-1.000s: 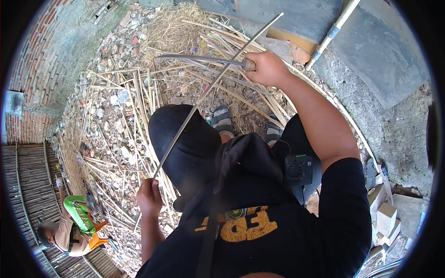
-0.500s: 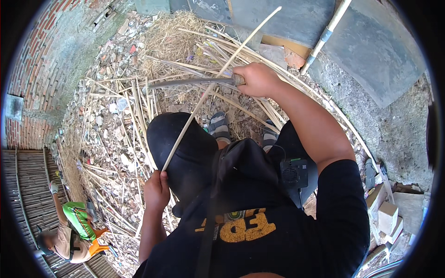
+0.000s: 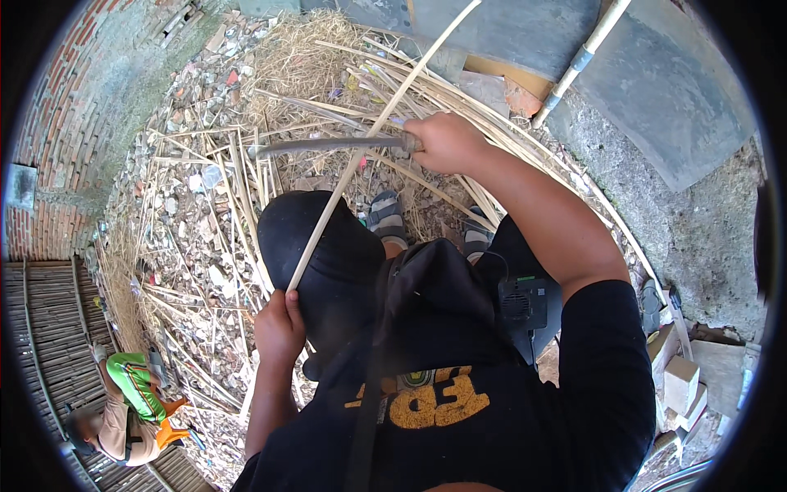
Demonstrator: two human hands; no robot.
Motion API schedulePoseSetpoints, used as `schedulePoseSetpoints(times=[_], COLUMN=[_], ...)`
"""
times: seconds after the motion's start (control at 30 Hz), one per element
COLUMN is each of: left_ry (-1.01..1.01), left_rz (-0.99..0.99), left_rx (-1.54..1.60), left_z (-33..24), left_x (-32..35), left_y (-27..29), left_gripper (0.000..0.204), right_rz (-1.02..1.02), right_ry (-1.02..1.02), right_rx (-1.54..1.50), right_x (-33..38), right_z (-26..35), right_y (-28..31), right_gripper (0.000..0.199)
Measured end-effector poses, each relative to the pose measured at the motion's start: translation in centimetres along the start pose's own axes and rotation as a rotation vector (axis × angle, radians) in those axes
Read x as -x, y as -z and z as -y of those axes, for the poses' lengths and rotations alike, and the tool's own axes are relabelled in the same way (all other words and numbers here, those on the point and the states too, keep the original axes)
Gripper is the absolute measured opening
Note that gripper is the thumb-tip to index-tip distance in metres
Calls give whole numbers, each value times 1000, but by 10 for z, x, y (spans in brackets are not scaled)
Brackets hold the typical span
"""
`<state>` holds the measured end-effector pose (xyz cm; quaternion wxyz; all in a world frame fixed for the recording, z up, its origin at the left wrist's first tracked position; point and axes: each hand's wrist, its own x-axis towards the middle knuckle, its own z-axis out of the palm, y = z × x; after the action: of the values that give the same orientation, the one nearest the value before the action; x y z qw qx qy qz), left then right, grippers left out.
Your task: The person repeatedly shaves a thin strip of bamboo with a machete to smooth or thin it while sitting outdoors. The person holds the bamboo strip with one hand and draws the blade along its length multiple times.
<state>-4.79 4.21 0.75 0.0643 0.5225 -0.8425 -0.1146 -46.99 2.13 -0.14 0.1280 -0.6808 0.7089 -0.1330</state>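
My left hand (image 3: 279, 326) is closed round the lower end of a long pale bamboo strip (image 3: 330, 210), beside my left knee. From there the strip slants up and away to the right, over the rubble. In my right hand (image 3: 447, 143) is the handle of a long machete (image 3: 328, 144), its fingers wrapped tight. The dark blade points left and crosses the strip about midway along. Whether the edge bites into the bamboo or only rests on it, I cannot tell.
Several loose bamboo strips (image 3: 239, 184) and dry straw (image 3: 305, 61) litter the rubble ground. Grey panels (image 3: 656, 98) and a pole (image 3: 584, 59) lean at the right. A brick wall (image 3: 57, 107) rises at the left. Another person (image 3: 123, 426) sits by a bamboo screen (image 3: 56, 316).
The machete and my right hand have shifted slightly left. The bamboo strip's far end has moved a little left and up. The other person's raised arm has come down.
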Motion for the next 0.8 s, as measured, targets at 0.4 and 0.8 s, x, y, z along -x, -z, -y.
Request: schedulePoseSetpoints(times=[0.4,0.8], left_ry=[-25,-16], left_rz=[-17,-22], left_rx=[115,247], left_z=[0,2], left_x=[1,-1], left_y=[1,-3], left_gripper=[40,41], right_rz=[-109,-166], right_ry=[135,106], right_rx=[65,27], right_x=[4,4], right_z=[12,5], right_y=[10,6], right_gripper=[23,19])
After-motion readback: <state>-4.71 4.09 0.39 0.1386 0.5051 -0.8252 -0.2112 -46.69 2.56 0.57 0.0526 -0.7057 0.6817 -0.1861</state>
